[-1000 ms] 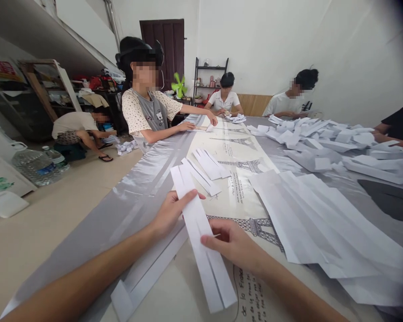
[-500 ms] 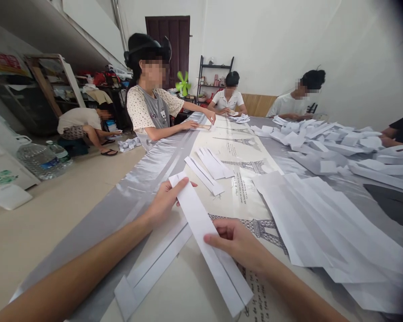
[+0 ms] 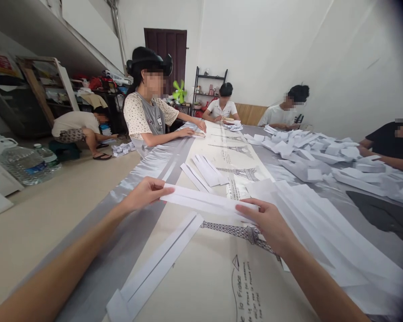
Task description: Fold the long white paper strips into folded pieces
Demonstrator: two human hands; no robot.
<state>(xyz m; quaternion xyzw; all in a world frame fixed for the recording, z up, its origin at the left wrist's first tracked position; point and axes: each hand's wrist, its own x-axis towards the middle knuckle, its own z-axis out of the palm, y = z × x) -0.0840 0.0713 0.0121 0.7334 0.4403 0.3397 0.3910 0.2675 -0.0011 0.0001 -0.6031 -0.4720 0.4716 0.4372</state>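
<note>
While the left hand [image 3: 147,193] and right hand [image 3: 267,219] pinch the ends of a creased paper strip [image 3: 201,198] near the left edge of the tablecloth [image 3: 201,279], folded strips [image 3: 207,171] lie beyond and wider sheets [image 3: 309,228], seemingly unfinished, rightward.

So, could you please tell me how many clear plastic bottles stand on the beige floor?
2: the larger bottle is near the picture's left edge; the smaller bottle is just behind it to the right, partly hidden. Others could be hidden from view.
</note>
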